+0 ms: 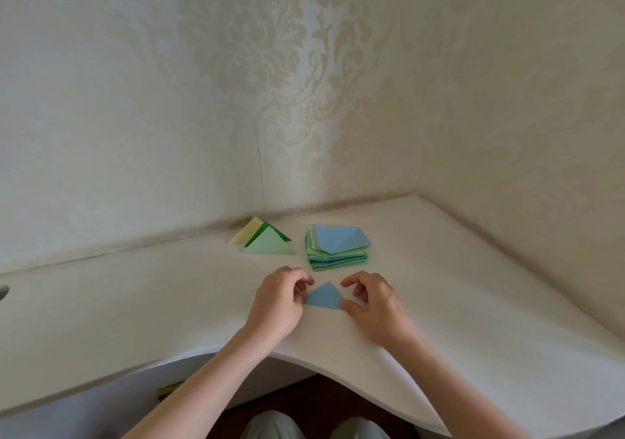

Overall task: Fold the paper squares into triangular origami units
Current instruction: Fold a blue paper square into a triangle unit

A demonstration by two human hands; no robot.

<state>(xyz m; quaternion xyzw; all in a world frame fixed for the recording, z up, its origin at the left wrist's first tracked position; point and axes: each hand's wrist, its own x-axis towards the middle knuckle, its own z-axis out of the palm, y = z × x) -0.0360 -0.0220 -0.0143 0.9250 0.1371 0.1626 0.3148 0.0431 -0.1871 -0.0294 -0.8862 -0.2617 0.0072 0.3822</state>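
Note:
A small blue paper (324, 297), folded to a triangle, lies flat on the white desk (169, 303) between my hands. My left hand (279, 298) has its fingers curled and touches the paper's left corner. My right hand (372, 298) presses its thumb on the right corner, with the fingers arched above the paper. Behind them stands a stack of paper squares (338, 247), green and blue, with a blue sheet on top. To its left lie folded triangles: a light green one (269, 246), a dark green one (270, 230) and a pale yellow one (246, 232).
The desk sits in a corner between two wallpapered walls (304, 100). Its front edge curves inward near my lap (314, 426). A dark cut-out (3, 292) shows at the desk's far left.

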